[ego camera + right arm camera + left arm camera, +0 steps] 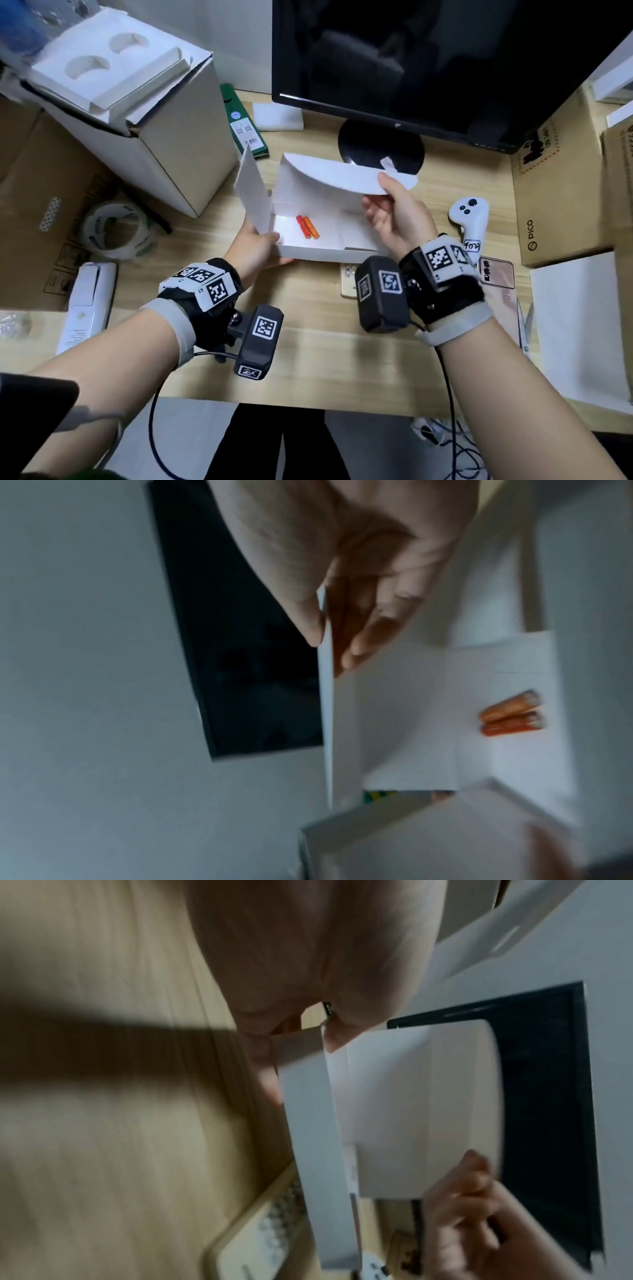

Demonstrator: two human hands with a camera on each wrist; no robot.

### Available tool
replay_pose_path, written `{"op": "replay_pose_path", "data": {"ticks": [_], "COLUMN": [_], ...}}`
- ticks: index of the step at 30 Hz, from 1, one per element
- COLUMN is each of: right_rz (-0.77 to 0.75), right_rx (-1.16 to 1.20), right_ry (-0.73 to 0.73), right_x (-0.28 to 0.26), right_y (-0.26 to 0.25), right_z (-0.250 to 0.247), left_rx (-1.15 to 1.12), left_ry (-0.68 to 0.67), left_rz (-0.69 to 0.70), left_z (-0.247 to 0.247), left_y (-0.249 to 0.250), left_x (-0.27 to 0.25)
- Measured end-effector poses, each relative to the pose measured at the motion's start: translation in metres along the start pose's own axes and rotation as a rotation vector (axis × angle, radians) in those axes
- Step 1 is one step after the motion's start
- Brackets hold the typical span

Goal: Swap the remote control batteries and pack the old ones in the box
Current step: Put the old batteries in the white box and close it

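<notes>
A shallow white box lies open on the wooden desk. Two orange batteries rest side by side on its floor, also visible in the right wrist view as the batteries. My left hand grips the box's front left corner, beside the raised side flap. My right hand pinches the free edge of the curved lid between thumb and fingers, holding it above the box. A beige remote lies just in front of the box, half hidden by my wrist camera; its buttons show.
A black monitor stands behind the box. To the right lie a white game controller, a pink phone, scissors and a PICO carton. A tape roll and a tall white carton are to the left.
</notes>
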State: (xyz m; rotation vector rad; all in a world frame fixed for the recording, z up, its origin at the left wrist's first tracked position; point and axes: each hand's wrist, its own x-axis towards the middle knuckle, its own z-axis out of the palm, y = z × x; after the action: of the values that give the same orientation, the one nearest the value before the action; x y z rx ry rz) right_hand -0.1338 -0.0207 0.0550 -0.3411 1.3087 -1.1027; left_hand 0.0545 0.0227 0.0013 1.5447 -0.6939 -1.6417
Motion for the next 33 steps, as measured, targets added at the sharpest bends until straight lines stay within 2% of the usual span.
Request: {"op": "replay_pose_path", "data": {"ticks": [3,7,13,17,22,25,30,33], "right_rz": [0.059,0.057,0.111,0.166,0.197,0.201,0.16,0.166], "right_rx": [0.167,0.197,0.208,0.224,0.311,0.294,0.213,0.108], "right_ry": [-0.009,-0.026,-0.073,-0.105,-0.143,-0.112,-0.125,-0.171], "right_x": [-0.003,-0.003,-0.004,-0.003,-0.004,-0.001,-0.006,-0.009], "right_y": [-0.008,-0.013,-0.013,-0.013,-0.018,-0.02,-0.019,-0.016], "right_z": [-0.001,-0.001,0.002,0.001,0.0,-0.001,0.001,0.001], "left_rx": [0.093,-0.007,-0.038,-0.134,-0.039,0.114,0.019,-0.029], "left_ry": [-0.032,-0.013,-0.178,-0.157,-0.138,-0.159,-0.233,-0.147], "left_rz": [0.085,0.045,0.019,-0.032,0.028,0.103,-0.012,-0.032], "left_z": [-0.007,-0.012,-0.015,-0.012,-0.012,-0.015,-0.01,-0.003], "left_y": [-0.002,0.0,0.002,0.002,0.003,-0.002,-0.003,-0.002], "left_x": [0.0,0.003,0.003,0.003,0.006,0.007,0.004,0.004]}}
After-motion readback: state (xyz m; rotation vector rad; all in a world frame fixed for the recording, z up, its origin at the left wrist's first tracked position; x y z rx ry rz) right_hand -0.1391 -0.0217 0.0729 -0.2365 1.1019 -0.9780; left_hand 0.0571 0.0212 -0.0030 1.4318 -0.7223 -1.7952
